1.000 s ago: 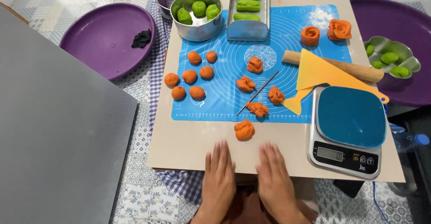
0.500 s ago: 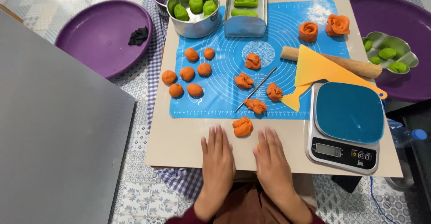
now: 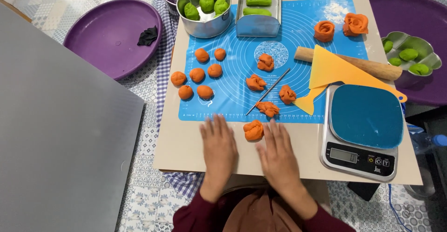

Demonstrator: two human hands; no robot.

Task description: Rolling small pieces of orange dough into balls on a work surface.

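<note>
Both hands lie flat, palms down, fingers spread, holding nothing, on the beige wooden board [image 3: 186, 143]. Left hand [image 3: 219, 146] sits just left of the crumpled orange dough lump [image 3: 253, 130]; right hand [image 3: 279, 153] is just right of it, fingertips near it, but touching or not I cannot tell.

Step looks like a pause between shaping pieces, hands bracketing the lump. Next move would likely call for closing fingers on it from both sides gently, since soft dough dents.

The lump: bright orange, folded and creased, not a smooth ball, resting on bare board just below the edge of the blue silicone rolling mat [image 3: 307, 32].

Beyond the lump, on the mat: more pinched orange pieces [image 3: 268, 108] and a thin metal rod [image 3: 268, 91] lying diagonally. Left of the lump and further back, a cluster of smooth orange dough balls [image 3: 197, 74]. Right of the lump, a digital kitchen scale with teal platform [image 3: 365, 120], then a yellow plastic scraper [image 3: 330, 71] over a wooden rolling pin [image 3: 372, 67]. Farthest from the lump: two orange dough roses [image 3: 324, 30], a round metal bowl of green dough balls [image 3: 205, 8], a long metal tin of green rolls [image 3: 259, 4].
</note>
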